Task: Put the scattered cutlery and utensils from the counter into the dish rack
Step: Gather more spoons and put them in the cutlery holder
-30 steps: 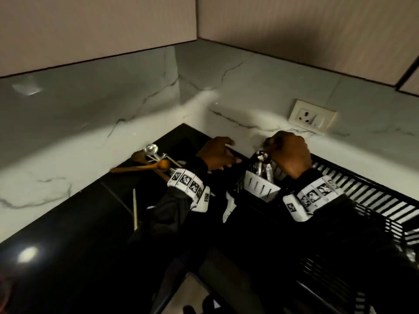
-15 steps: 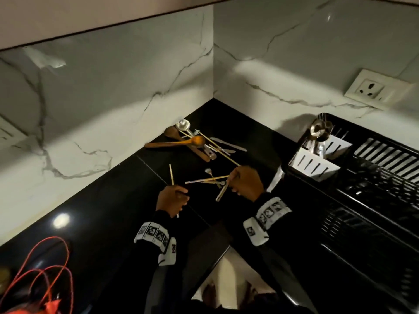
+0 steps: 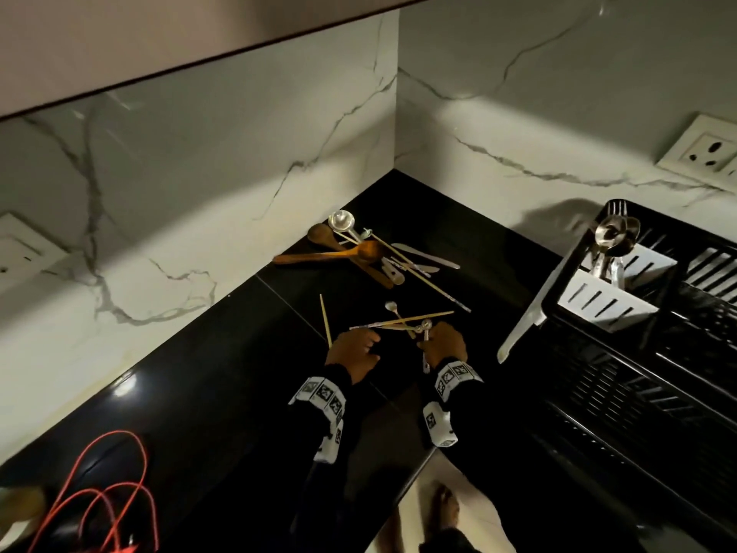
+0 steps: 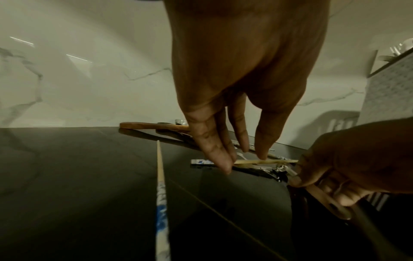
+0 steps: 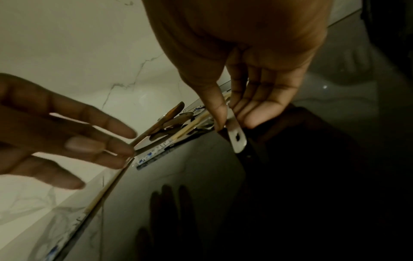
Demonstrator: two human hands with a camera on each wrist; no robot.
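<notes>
Black counter [image 3: 207, 393]: right hand [image 3: 442, 345] pinches flat steel handle [image 5: 234, 136]; left hand [image 3: 353, 351] fingers straight, touching patterned chopstick [image 4: 202, 162].

Dish rack [image 3: 678, 353] cut off by head view's right edge. Red cable [image 3: 99, 492] runs off bottom-left. Right hand [image 3: 442, 345] hides most of a flat metal handle [image 5: 235, 136], possibly a measuring spoon's.

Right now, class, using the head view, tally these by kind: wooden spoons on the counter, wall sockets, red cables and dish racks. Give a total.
Wooden spoons: 2, one with an orange bowl and one darker
Wall sockets: 2, one on the left wall and one on the right wall
Red cable: 1
Dish rack: 1
Total: 6
</notes>
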